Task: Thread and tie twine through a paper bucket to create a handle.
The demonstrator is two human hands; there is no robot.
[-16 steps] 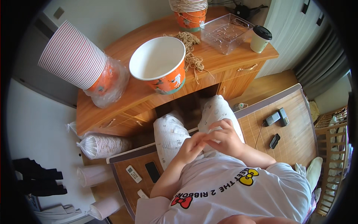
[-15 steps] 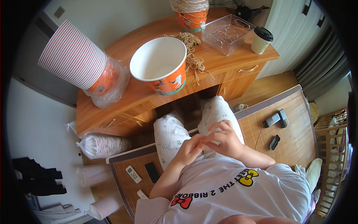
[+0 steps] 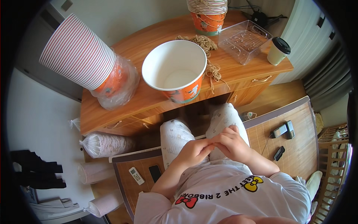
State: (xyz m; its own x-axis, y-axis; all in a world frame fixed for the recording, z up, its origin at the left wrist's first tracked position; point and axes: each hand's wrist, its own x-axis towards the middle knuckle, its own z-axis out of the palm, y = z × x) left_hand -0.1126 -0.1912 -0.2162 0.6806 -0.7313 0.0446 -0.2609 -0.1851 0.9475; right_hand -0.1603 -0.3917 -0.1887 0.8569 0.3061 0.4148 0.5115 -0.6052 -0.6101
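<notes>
Above my lap, my left hand [image 3: 195, 152] and my right hand [image 3: 232, 144] meet with their fingertips pressed together. Both are closed in a pinch. Whatever lies between the fingers, if anything, is too small or hidden to make out. Beyond my knees, a large white-lined paper bucket [image 3: 174, 71] with an orange printed outside stands upright near the front edge of the wooden desk [image 3: 156, 106]. Behind it, to the right, lies a loose tangle of tan cord [image 3: 204, 43].
A tall tilted stack of paper buckets [image 3: 80, 54], partly in clear plastic, leans at the desk's left. Toward the back stand cord-strung buckets [image 3: 208, 18], a clear tray [image 3: 244, 41] with small bits and a lidded cup [image 3: 278, 52]. A remote [image 3: 136, 176] and a phone [image 3: 154, 174] lie beside me.
My right hand's raised fingers have curled down toward the left hand's fingertips. The whole view has shifted a little, so the desk things appear further right and lower.
</notes>
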